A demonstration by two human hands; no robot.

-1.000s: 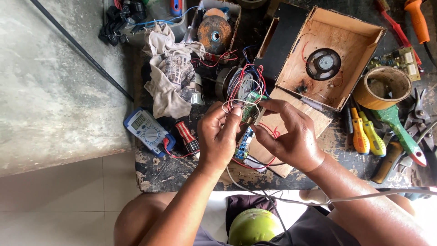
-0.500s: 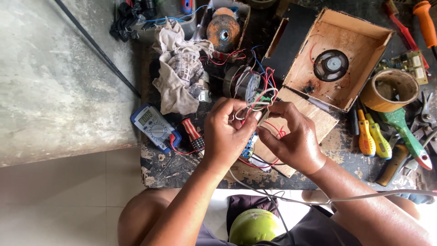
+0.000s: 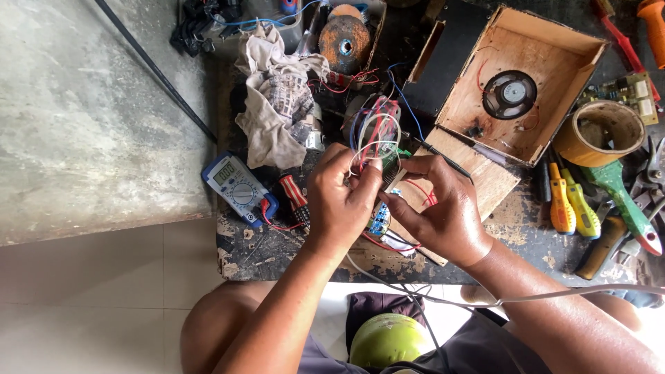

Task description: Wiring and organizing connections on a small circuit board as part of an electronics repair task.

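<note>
My left hand [image 3: 343, 201] pinches a bundle of coloured wires [image 3: 374, 131] that loop up from a small blue circuit board [image 3: 379, 220] held between both hands. My right hand [image 3: 443, 211] grips the board's right side, fingers curled around it, with red wires [image 3: 422, 194] running under the palm. The wires lead toward a round dark part behind them. An open wooden speaker box [image 3: 547, 83] with a round black speaker [image 3: 509, 95] lies just right of my hands.
A blue multimeter [image 3: 237, 185] and a red-handled tool [image 3: 294, 197] lie to the left on the worn bench [image 3: 270, 249]. A crumpled rag [image 3: 277, 104] sits behind. Yellow screwdrivers [image 3: 571, 204], a green-handled tool [image 3: 623, 197] and a tape roll [image 3: 601, 131] crowd the right.
Both hands shifted slightly right and nearer the bench's front; my left fingers have pulled the wire bundle higher above the board.
</note>
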